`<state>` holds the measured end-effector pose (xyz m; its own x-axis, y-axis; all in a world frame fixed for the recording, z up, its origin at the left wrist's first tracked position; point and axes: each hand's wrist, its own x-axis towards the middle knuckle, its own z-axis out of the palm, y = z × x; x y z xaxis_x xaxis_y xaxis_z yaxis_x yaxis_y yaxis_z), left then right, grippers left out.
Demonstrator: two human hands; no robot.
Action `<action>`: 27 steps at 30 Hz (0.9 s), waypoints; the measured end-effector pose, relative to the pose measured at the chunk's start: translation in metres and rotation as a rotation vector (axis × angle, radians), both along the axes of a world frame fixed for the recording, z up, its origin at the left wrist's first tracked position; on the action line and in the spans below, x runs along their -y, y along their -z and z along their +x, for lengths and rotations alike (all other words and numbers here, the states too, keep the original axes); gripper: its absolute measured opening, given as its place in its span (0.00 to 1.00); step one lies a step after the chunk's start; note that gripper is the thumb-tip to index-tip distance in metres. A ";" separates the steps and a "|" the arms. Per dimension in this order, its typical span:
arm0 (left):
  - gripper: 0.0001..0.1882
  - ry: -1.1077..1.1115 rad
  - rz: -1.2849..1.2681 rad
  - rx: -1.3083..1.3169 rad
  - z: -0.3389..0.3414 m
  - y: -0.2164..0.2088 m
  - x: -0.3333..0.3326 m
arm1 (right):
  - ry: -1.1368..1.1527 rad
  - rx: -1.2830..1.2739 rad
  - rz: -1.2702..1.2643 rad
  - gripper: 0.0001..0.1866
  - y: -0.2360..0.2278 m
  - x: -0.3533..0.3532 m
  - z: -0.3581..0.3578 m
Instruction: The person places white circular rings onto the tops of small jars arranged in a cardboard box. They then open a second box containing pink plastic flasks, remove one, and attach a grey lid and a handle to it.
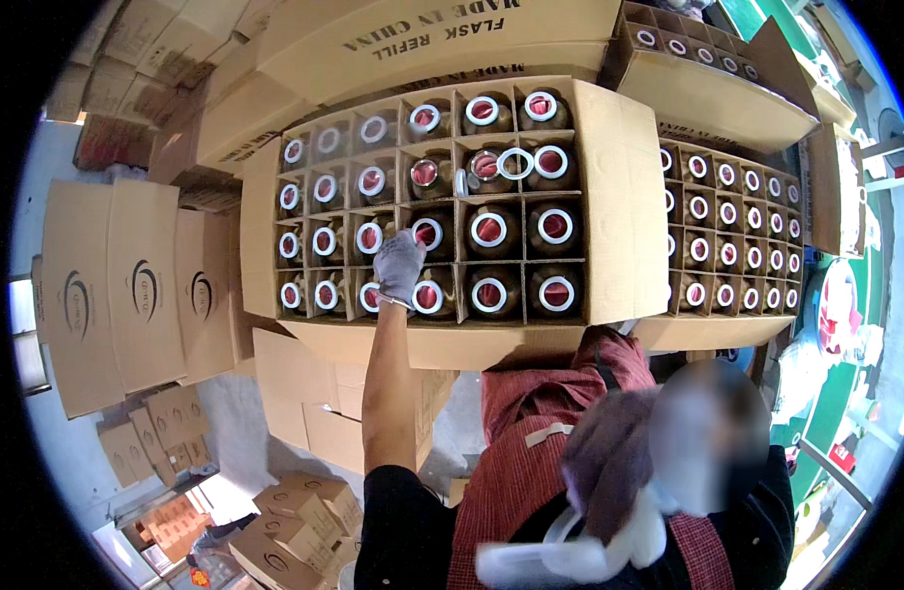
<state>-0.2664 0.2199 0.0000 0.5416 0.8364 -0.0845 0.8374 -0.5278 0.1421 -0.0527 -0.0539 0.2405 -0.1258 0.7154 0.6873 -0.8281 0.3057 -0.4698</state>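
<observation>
My left hand (pixel 400 265), in a grey glove, reaches over an open carton (pixel 624 206) of round glass flasks in divider cells. Its fingers are closed at the white ring (pixel 427 233) around one flask's mouth, where red shows inside. Most flask mouths have such rings. A flask (pixel 424 173) in the second row from the back shows no white ring. Beside it, a loose ring (pixel 516 163) lies over a divider, and another white piece stands on edge nearby. Close to my chest, my gloved right hand (pixel 609 457) is closed around blurred white rings (pixel 560 562).
A second carton (pixel 732 329) of ringed flasks stands at the right, with another open carton (pixel 713 93) behind. Large cartons (pixel 432 44) rise at the back, and tall ones (pixel 127 285) stand left. Smaller boxes (pixel 300 521) lie lower left. A green work surface (pixel 836 393) runs along the far right.
</observation>
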 end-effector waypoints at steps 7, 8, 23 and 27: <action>0.14 0.039 0.108 0.004 0.050 -0.025 0.016 | 0.098 -0.016 -0.215 0.18 0.065 -0.026 0.021; 0.14 0.012 0.171 0.070 0.045 -0.034 0.024 | 0.208 0.088 -0.359 0.19 0.075 -0.026 0.024; 0.12 0.117 -0.034 0.542 0.083 -0.042 -0.036 | 0.346 1.673 -0.328 0.37 0.222 -0.077 -0.042; 0.10 0.114 -0.104 0.464 0.081 -0.045 -0.042 | 0.234 1.724 -0.633 0.33 0.246 -0.095 -0.086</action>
